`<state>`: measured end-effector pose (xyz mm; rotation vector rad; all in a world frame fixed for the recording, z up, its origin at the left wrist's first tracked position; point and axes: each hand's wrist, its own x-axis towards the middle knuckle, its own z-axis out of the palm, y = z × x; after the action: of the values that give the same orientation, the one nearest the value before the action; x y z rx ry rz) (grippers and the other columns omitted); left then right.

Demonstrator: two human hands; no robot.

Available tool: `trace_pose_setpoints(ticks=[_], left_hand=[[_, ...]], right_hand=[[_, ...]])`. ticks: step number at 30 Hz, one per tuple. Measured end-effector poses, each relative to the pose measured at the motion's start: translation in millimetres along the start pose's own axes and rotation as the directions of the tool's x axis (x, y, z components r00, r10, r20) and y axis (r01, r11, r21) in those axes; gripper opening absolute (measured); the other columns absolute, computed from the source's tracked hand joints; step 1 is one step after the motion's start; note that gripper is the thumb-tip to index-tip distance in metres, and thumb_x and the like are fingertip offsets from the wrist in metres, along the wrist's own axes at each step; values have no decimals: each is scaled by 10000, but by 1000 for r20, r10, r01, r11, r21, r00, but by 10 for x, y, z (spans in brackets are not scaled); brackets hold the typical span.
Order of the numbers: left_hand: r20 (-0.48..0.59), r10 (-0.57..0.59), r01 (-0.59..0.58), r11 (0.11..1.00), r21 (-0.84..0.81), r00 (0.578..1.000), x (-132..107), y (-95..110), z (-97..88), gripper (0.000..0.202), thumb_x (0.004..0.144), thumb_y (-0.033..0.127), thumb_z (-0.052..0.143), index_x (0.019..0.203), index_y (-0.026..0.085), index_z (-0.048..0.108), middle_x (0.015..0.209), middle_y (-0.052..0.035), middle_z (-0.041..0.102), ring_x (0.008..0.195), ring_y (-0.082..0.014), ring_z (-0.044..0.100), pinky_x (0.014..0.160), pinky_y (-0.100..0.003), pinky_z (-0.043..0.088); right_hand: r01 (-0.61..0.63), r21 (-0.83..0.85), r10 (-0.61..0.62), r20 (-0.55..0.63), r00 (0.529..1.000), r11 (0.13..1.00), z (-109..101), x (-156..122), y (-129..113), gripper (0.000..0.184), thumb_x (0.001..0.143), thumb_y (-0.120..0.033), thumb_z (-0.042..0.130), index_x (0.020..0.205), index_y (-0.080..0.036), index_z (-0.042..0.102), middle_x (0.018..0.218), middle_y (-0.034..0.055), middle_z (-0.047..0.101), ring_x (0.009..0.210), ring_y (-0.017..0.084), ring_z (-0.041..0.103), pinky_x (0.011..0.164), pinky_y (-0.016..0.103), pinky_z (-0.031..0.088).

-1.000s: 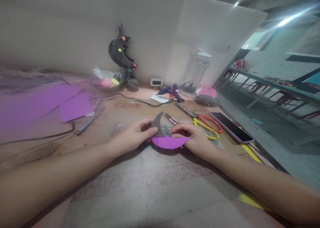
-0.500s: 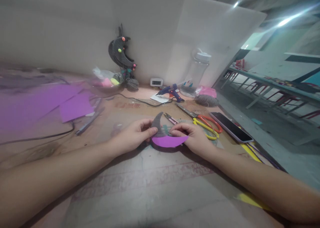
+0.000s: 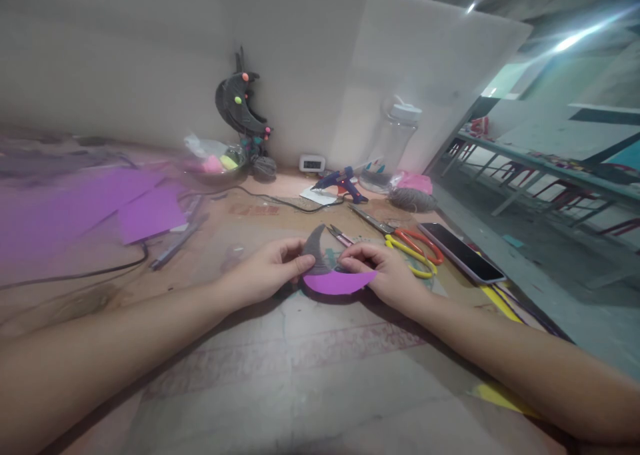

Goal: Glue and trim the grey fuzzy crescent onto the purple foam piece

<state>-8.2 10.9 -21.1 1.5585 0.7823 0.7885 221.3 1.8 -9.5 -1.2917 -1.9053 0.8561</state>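
My left hand [image 3: 283, 265] pinches a grey crescent piece [image 3: 315, 247], thumb in front, its pointed tip rising above the fingers. A curved purple paper piece [image 3: 337, 282] lies along the lower side of the crescent. At the right end of the paper, my right hand [image 3: 383, 268] is closed with fingertips together on the crescent and paper. Whether the two layers are joined cannot be seen. Just behind the hands lie small thread snips [image 3: 341, 235]. Scissors with orange handles [image 3: 417, 240] and a yellow-handled pair [image 3: 413, 258] rest beside my right hand.
A blue glue gun [image 3: 343, 183] stands on white paper, its cord running left. Behind are a small clock [image 3: 312, 164], a clear bottle [image 3: 393, 142], grey yarn [image 3: 413, 200] and a decorated dark crescent [image 3: 240, 105]. A phone [image 3: 463, 252] lies right; purple sheets [image 3: 150, 212] lie left.
The view has shifted very slightly. Both hands keep the same hold on the crescent and purple paper.
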Motion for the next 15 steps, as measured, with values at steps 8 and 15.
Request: trace_pose_setpoints(ticks=[8,15], left_hand=[[-37,-29,30,1000,5,999,-8,12,-7,326,888,415,568,1076,165,660,773,-3,567,590,-96,437,547,-226,355],[-67,-36,32,998,-58,997,1,28,20,282,865,343,605,1083,165,631,748,16,564,560,-81,458,519,-217,361]], right_hand=[[72,-44,-71,33,997,996,-13,27,1,154,853,-310,592,863,-183,679,834,32,702,747,158,622,685,274,474],[113,-68,-109,56,992,991,-31,24,-27,143,786,-144,550,850,-179,673,821,30,718,758,160,652,694,267,488]])
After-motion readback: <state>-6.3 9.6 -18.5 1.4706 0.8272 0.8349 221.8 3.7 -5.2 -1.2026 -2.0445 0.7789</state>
